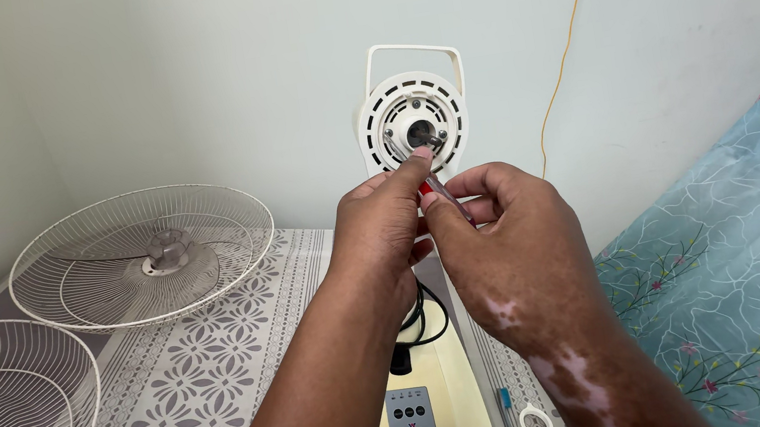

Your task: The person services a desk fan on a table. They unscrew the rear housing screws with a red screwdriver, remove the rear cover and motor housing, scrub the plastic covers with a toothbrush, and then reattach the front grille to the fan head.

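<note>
Ahead of the hands: the fan motor head [412,123] stands right at the fingertips, its carry handle [410,51] above it, the wall close behind.
Between the hands: the screwdriver [441,184] fills the gap.
Below the hands: the fan base [439,405] and its black cord [421,323] block the way down.
Left of the left hand [383,233]: open patterned tabletop [222,368], then two wire fan guards [140,254], well apart.
Right of the right hand [505,245]: a clear gap, then the floral bedcover [748,259].

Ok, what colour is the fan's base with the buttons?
Cream-yellow base, with a grey button panel; seen best in the head view.
</note>
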The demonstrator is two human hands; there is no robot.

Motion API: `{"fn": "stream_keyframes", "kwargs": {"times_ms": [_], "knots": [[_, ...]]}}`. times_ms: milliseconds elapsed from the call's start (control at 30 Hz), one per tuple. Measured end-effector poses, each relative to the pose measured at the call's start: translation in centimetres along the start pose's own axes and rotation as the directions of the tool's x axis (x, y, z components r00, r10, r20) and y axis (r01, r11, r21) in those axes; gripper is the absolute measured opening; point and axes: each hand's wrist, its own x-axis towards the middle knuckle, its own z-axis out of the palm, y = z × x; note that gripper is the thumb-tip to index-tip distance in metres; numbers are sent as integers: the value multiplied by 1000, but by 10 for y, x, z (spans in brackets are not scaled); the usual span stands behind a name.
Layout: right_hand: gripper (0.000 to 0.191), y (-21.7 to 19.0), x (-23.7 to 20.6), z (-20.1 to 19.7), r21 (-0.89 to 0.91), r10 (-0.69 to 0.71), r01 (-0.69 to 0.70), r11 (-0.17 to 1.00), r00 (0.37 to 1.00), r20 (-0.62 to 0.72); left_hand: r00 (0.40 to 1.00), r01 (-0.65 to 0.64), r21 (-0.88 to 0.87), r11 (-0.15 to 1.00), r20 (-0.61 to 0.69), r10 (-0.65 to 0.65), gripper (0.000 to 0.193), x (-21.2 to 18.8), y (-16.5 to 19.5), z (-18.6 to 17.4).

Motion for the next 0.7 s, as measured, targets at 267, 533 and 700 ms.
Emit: {"fn": "stream_keyframes", "kwargs": {"times_ms": [267, 533, 700], "knots": [[33, -2, 0, 2, 2, 23, -23, 1000, 1000, 3, 999, -22, 40, 999, -26, 23, 29, 1, -1, -1], [31, 0, 0, 3, 15, 14, -14, 1000, 1000, 12, 998, -59, 9, 998, 4, 59, 25, -1, -1, 1], [32, 3, 3, 4, 15, 12, -12, 1000, 1000, 21, 999, -48, 24, 999, -18, 48, 26, -2, -1, 2]]}}
